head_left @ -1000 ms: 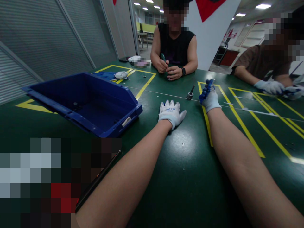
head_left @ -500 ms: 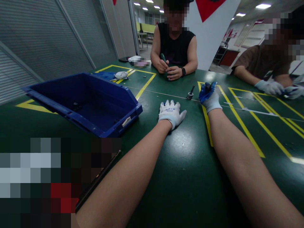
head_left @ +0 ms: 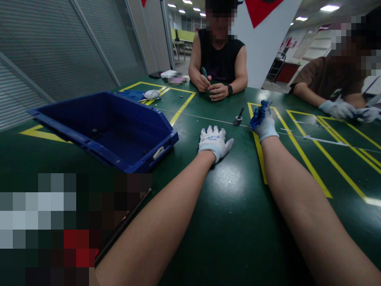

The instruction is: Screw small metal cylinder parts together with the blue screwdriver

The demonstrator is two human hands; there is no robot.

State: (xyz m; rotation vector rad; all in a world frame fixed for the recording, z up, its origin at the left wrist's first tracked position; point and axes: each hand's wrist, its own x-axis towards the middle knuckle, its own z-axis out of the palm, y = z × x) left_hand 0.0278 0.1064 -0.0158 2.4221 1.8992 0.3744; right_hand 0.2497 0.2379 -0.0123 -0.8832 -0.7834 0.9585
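Note:
My left hand point(head_left: 213, 141), in a white knit glove, lies flat on the green table point(head_left: 226, 222) with its fingers spread and nothing in them. My right hand point(head_left: 263, 121) wears a white glove with a blue coated palm. It is raised a little above the table, palm side turned up and fingers curled in. A small greyish tip shows at its fingertips, too small to name. Between the hands and farther off stands a dark metal part point(head_left: 238, 119) with a thin stem and a round collar, slightly tilted.
A blue plastic bin point(head_left: 133, 159) with a few small dark pieces inside stands at left. Behind it lies a blue and white glove point(head_left: 151, 94). Yellow tape point(head_left: 300, 155) marks the table. Two people sit across, one holding a dark green tool point(head_left: 204, 72).
The fingers of my right hand have shifted and curled differently, and the dark thing seen in its palm is now mostly hidden. My left hand stays still.

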